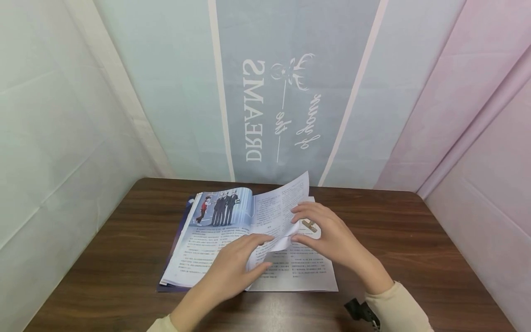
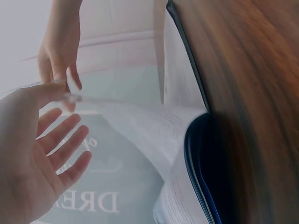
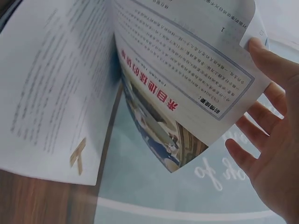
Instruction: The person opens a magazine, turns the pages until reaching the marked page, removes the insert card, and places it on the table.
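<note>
A magazine (image 1: 215, 249) lies open on the table, with a colour picture of several suited figures on its left side. One printed page (image 1: 275, 207) stands lifted and bowed above the right side. My right hand (image 1: 327, 233) holds this page at its outer edge; in the right wrist view the thumb (image 3: 261, 49) lies on the printed face near a bent corner, and the fingers reach behind. My left hand (image 1: 236, 265) is over the magazine's lower middle at the page's near edge. Its fingers (image 2: 70, 140) are spread and loosely extended in the left wrist view.
The brown wooden table (image 1: 394, 240) extends around the magazine. A fabric backdrop (image 1: 286, 27) with mirrored lettering hangs behind the table's far edge, and pale cloth walls stand on both sides. A black strap (image 1: 361, 313) hangs by the right sleeve.
</note>
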Motion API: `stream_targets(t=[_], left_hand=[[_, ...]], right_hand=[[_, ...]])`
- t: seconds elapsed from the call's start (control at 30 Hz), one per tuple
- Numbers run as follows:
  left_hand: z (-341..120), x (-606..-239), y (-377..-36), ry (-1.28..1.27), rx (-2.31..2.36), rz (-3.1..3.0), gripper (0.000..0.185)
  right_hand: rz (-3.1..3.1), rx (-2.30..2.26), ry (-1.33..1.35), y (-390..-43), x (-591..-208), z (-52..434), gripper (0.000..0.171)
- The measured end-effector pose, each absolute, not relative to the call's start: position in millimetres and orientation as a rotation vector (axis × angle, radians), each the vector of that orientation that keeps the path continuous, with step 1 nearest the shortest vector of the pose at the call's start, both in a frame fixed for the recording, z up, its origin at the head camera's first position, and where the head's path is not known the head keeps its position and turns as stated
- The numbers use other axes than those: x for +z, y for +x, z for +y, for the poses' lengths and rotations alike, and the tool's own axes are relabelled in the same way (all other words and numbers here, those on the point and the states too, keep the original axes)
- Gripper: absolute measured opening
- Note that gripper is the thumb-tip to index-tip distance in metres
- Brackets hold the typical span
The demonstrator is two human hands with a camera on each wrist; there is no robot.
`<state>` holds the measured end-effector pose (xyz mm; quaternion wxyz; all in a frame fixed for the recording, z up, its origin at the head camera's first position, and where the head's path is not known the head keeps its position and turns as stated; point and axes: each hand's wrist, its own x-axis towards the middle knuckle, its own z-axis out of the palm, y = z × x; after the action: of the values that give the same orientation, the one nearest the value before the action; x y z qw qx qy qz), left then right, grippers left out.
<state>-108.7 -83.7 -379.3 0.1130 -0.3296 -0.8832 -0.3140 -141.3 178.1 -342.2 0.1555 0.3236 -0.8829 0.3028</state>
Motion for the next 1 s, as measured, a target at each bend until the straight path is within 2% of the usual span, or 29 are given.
stream_targets(t=[0.13,0.47,0.7,1.0], left_hand=[[-76,-377,-110,-0.985,-0.971,-2.519,0.056],[-70,-376,-112,-0.946,-1.023,-2.393,0.047],[-74,-376,-110,-0.881,-1.013,-2.412,0.043],[-88,-382,-112,-0.783,-0.959,-2.368,0.049]], right_hand=[[-2.498,0.849,0.95,-141,-338,171,0.037],[-2.486,0.85,0.97,-140,-333,162,0.038],[-2.444,0.9,0.988,-137,-334,161,0.05],[-2.36,0.957,0.978,-134,-341,167,0.051]])
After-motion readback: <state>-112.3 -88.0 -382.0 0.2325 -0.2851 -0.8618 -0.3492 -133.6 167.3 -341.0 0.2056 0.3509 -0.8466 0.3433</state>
